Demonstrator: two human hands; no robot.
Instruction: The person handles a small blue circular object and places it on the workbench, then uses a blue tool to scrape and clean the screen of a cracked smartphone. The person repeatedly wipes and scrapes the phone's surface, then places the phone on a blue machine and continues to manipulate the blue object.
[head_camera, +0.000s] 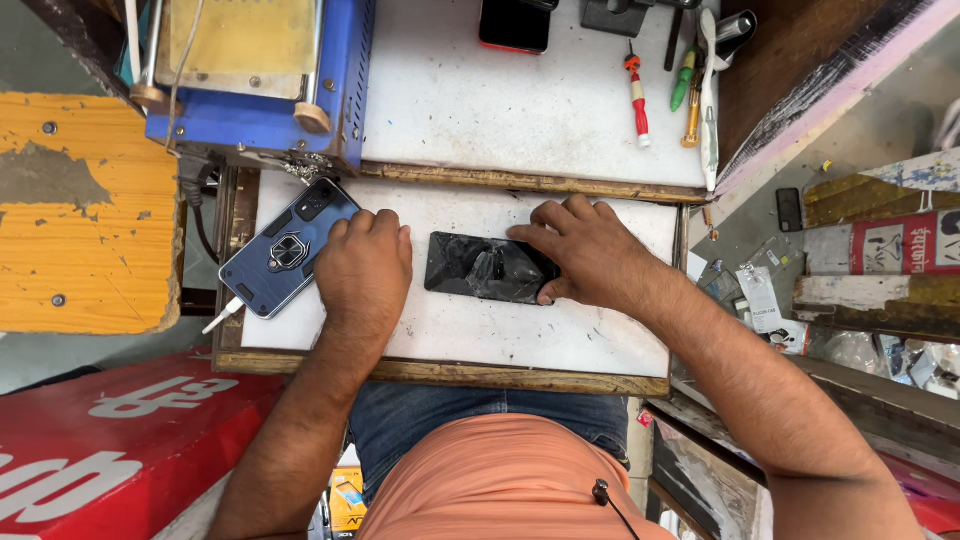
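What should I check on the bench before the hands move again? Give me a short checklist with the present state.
1. Black phone lies flat on the white work board: ok.
2. Right hand rests on the phone's right end: ok.
3. Left hand off the black phone, closed on the board beside it: ok.
4. Blue cased phone apart from the black one, cable plugged in: ok.
5. Screwdrivers on the upper board, within reach: ok.
6. Whether the left hand holds a tool: cannot tell.

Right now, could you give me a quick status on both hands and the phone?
Right hand pressing on black phone, flat on white board. Left hand resting beside it, empty. Blue-cased phone at left, apart.
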